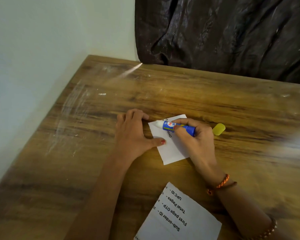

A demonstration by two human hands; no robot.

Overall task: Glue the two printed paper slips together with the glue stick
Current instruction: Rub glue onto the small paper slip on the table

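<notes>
Head view: slip [170, 146] print mostly hidden under right hand [196, 135] w/ glue stick [177, 127].

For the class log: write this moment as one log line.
right hand: rubbing glue stick on far slip | left hand: pinning slip | cap: off

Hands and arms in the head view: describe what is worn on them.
Both forearms are bare, without sleeves. The right hand has an orange braided bracelet and a thin dark cord at the wrist, plus a beaded band nearer the elbow. The left hand shows red nail polish on the thumb.
</notes>
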